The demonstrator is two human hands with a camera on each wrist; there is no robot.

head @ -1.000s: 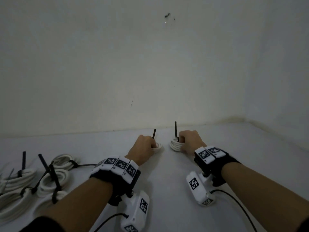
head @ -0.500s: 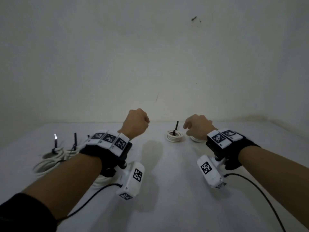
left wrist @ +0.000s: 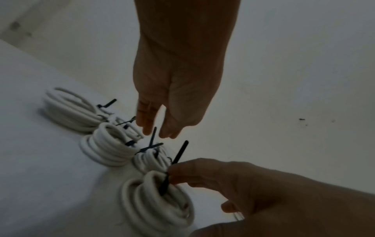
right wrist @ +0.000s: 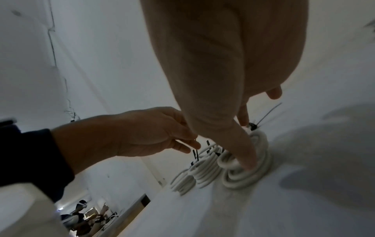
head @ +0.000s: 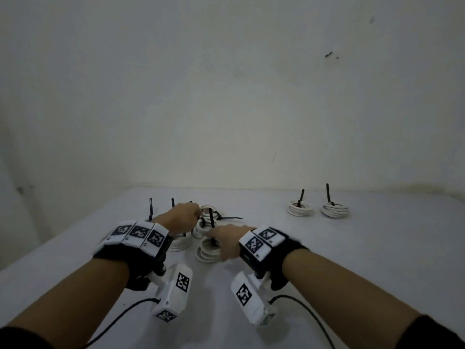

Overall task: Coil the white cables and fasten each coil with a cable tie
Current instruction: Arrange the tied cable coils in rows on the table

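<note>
The right hand pinches a black tie on the nearest coil; the left hand hovers, fingers relaxed, holding nothing. Two coils lie far right of the hands.

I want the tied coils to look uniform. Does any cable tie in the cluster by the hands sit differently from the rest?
Yes. One cable tie at the far coil has its tail lying flat, pointing right, while the others stand upright.

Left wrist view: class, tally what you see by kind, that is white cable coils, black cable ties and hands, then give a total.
White cable coils: 5
Black cable ties: 5
Hands: 2, left hand and right hand
Total: 12
</note>
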